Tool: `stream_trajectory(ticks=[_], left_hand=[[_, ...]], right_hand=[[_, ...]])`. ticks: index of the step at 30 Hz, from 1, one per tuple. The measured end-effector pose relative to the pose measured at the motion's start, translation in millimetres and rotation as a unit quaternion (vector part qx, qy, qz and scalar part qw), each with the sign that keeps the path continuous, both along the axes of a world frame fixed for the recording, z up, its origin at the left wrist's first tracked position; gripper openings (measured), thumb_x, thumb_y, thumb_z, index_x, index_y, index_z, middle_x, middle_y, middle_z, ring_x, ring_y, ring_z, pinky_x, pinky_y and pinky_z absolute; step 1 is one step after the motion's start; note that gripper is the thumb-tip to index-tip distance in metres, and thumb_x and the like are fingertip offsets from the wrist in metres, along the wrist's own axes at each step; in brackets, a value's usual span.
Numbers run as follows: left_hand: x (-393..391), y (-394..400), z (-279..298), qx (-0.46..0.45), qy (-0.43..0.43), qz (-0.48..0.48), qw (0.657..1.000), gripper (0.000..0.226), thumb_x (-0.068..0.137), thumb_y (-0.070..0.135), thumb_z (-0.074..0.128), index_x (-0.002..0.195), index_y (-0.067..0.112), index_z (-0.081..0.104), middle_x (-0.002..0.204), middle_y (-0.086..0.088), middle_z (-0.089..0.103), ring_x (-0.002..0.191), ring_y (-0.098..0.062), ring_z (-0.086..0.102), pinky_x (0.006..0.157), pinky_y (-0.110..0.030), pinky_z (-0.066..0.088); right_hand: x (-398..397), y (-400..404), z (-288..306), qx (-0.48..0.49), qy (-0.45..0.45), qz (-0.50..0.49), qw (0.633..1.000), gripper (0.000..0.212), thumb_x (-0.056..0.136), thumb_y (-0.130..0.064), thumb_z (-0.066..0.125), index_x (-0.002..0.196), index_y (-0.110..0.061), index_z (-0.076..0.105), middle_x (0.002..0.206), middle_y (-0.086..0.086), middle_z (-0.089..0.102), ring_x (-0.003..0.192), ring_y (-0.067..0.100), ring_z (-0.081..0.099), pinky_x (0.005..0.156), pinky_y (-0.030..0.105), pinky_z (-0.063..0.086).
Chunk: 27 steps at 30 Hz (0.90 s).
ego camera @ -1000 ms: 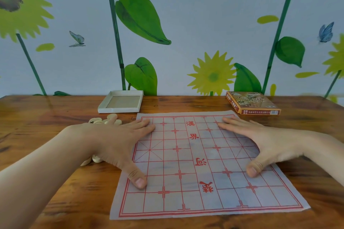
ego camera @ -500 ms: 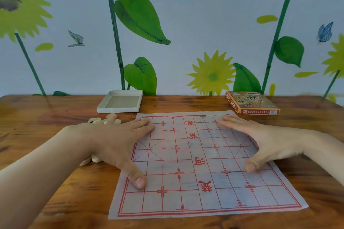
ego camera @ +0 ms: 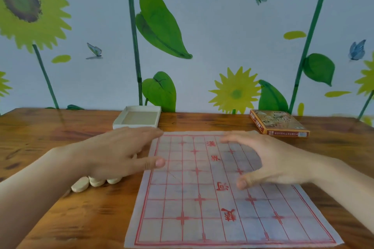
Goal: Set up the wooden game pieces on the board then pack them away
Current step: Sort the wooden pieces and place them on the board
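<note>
A thin white paper game board [ego camera: 202,204] with a red grid and red characters lies flat on the wooden table. Pale round wooden pieces [ego camera: 89,182] lie in a pile just left of the board, mostly hidden under my left hand [ego camera: 115,155]. That hand hovers with straight fingers over the pile and the board's left edge, holding nothing. My right hand [ego camera: 269,159] is spread, fingers straight and thumb out, just above the board's right half, blurred by motion and also holding nothing.
An open white box tray [ego camera: 119,122] stands behind the board's far left corner. A closed orange game box [ego camera: 279,124] lies at the far right by the flower-patterned wall. The table's [ego camera: 40,131] near edge is out of frame.
Both hands have lifted off the board. The left hand drew back leftward over the piece pile; the right hand rose and shifted slightly inward. The board lies as before.
</note>
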State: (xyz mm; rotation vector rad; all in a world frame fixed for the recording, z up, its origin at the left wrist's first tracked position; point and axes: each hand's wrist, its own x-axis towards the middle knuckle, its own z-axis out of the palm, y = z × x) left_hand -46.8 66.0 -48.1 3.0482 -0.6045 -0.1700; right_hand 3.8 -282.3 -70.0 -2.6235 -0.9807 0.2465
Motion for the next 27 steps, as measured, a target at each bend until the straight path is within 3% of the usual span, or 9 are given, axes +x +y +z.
stream_trajectory(ticks=[2, 4, 10, 20, 24, 27], left_hand=[[-9.2, 12.6, 0.6, -0.023, -0.054, -0.010, 0.998, 0.067, 0.089, 0.076, 0.028, 0.152, 0.051, 0.027, 0.150, 0.040, 0.026, 0.134, 0.019, 0.022, 0.110, -0.010, 0.019], [-19.6, 25.0, 0.3, -0.028, -0.080, -0.007, 0.996, 0.060, 0.092, 0.073, 0.030, 0.147, 0.052, 0.037, 0.146, 0.040, 0.032, 0.131, 0.021, 0.027, 0.110, -0.010, 0.025], [-45.0, 62.3, -9.5, -0.036, -0.148, 0.031, 0.988, 0.058, 0.093, 0.076, 0.031, 0.143, 0.050, 0.044, 0.147, 0.036, 0.039, 0.133, 0.016, 0.035, 0.109, -0.016, 0.032], [-75.6, 92.6, -18.7, -0.068, -0.212, 0.086, 0.971, 0.043, 0.097, 0.061, 0.044, 0.136, 0.044, 0.052, 0.133, 0.031, 0.050, 0.124, 0.009, 0.045, 0.103, -0.022, 0.042], [-82.1, 92.9, -28.8, -0.077, -0.210, 0.106, 0.969, 0.020, 0.096, 0.057, 0.047, 0.107, 0.044, 0.057, 0.102, 0.029, 0.053, 0.099, 0.006, 0.051, 0.085, -0.020, 0.048], [-88.9, 96.7, -26.8, -0.079, -0.203, 0.116, 0.969, 0.020, 0.092, 0.060, 0.047, 0.090, 0.041, 0.049, 0.087, 0.024, 0.051, 0.084, 0.001, 0.052, 0.071, -0.023, 0.049]], right_hand=[[-6.6, 24.6, 5.2, 0.008, -0.040, 0.006, 0.999, 0.079, 0.071, -0.076, 0.074, 0.140, -0.056, 0.042, 0.149, -0.042, 0.033, 0.137, -0.014, 0.027, 0.114, 0.022, 0.023], [-8.7, 52.6, 7.8, 0.016, -0.067, 0.019, 0.997, 0.061, 0.079, -0.069, 0.072, 0.133, -0.052, 0.051, 0.142, -0.039, 0.043, 0.131, -0.015, 0.035, 0.106, 0.019, 0.028], [-9.2, 128.2, 9.3, 0.064, -0.080, 0.073, 0.992, 0.046, 0.087, -0.053, 0.074, 0.129, -0.036, 0.062, 0.129, -0.022, 0.062, 0.119, -0.005, 0.053, 0.104, 0.022, 0.043], [-15.9, 206.8, 9.9, 0.078, -0.092, 0.105, 0.987, 0.037, 0.088, -0.045, 0.077, 0.121, -0.035, 0.065, 0.110, -0.019, 0.064, 0.103, 0.002, 0.059, 0.090, 0.027, 0.050], [-14.2, 214.0, -8.7, 0.061, -0.105, 0.100, 0.987, 0.035, 0.091, -0.049, 0.070, 0.123, -0.041, 0.059, 0.099, -0.021, 0.054, 0.090, -0.002, 0.052, 0.075, 0.024, 0.043], [-16.0, 213.6, -20.5, 0.048, -0.105, 0.103, 0.988, 0.037, 0.094, -0.051, 0.066, 0.128, -0.043, 0.056, 0.100, -0.024, 0.044, 0.092, -0.002, 0.047, 0.075, 0.021, 0.039]])
